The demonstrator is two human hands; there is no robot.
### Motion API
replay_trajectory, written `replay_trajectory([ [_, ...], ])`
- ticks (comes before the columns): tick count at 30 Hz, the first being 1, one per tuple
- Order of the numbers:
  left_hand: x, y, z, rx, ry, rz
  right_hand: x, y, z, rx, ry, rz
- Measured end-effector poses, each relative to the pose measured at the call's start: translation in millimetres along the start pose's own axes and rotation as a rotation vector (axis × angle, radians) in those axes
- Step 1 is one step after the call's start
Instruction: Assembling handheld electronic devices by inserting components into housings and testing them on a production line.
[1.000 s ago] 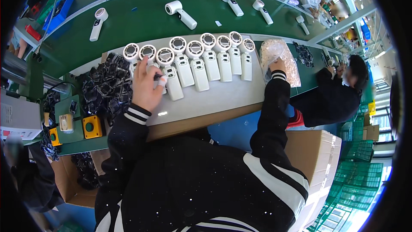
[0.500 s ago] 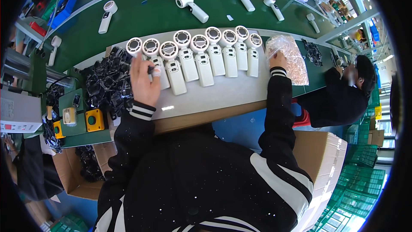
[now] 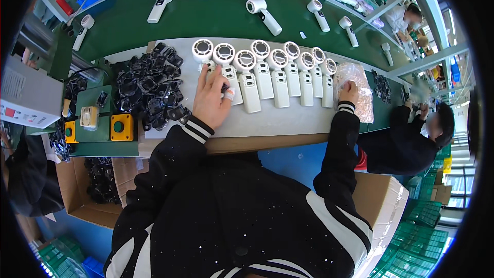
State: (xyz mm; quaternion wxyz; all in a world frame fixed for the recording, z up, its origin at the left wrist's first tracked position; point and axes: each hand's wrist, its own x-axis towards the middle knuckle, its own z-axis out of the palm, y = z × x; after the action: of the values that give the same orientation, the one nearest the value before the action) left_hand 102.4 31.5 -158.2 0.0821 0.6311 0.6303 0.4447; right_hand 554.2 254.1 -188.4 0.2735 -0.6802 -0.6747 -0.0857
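Note:
Several white handheld fans (image 3: 250,91) lie in a row on a pale work board (image 3: 206,145), round heads pointing away from me. My left hand (image 3: 212,102) is over the leftmost fans, fingertips at their handles. Between its thumb and fingers is a small black part (image 3: 225,88); a white wrap circles the thumb. To the right of the row, my right hand (image 3: 349,93) is at a clear plastic bag (image 3: 364,104) full of small copper-coloured pieces. Its fingers are bent together, and what they pinch is hidden. Left of the fans is a heap of black parts (image 3: 146,85) in clear wrapping.
More white fans (image 3: 265,16) are spread along the green belt (image 3: 216,13) beyond the board. A yellow box with a green button (image 3: 122,127) stands at left. An open carton (image 3: 82,206) sits below it. Another person (image 3: 406,139) works at right.
The whole view has shifted, so the board and fans appear farther right. My left hand has come onto the leftmost fans' handles, still with the black part. My right hand stays at the bag.

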Motion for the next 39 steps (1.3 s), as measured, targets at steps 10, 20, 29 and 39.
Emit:
replay_trajectory([
  [10,10,-9,-51,-0.402,0.067,-0.220,-13,-183,-78,1.085,0.279,0.036],
  [20,1,9,-53,0.054,-0.162,0.083,-112,-362,-40,1.527,-0.663,-0.075],
  [29,-16,9,-79,-0.252,0.098,-0.141,-151,-374,-41,1.446,-0.865,0.013],
  [39,2,-20,-86,-0.434,0.034,-0.341,-168,-382,-40,1.329,-0.673,-0.032],
])
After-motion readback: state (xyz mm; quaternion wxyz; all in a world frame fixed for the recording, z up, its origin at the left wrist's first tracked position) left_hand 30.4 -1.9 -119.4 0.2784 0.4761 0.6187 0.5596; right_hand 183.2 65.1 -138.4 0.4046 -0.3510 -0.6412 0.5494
